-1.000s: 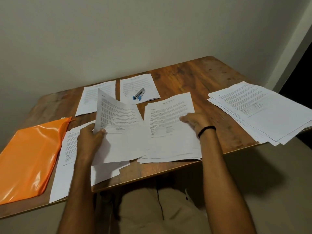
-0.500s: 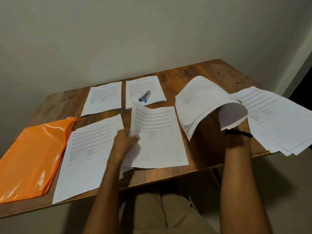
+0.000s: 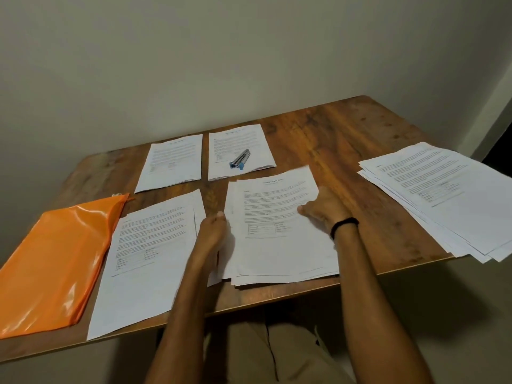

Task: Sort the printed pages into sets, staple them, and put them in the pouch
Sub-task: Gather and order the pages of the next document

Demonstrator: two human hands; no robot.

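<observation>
Brown wooden table (image 3: 346, 134) against a plain pale wall (image 3: 221, 56), black wristband (image 3: 344, 225), khaki trousers (image 3: 291, 356).

Dim, warm light; glare streaks the orange pouch (image 3: 55, 261), printed text is soft, wide-angle edges bow.

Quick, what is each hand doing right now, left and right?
Left hand: open, resting at the left edge of the middle paper stack, gripping nothing.
Right hand: fingers flat, pressing on the same stack.

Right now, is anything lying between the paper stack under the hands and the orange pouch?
Yes: another white printed stack lies between the held paper stack and the glossy orange plastic pouch, beside the left hand.
</observation>
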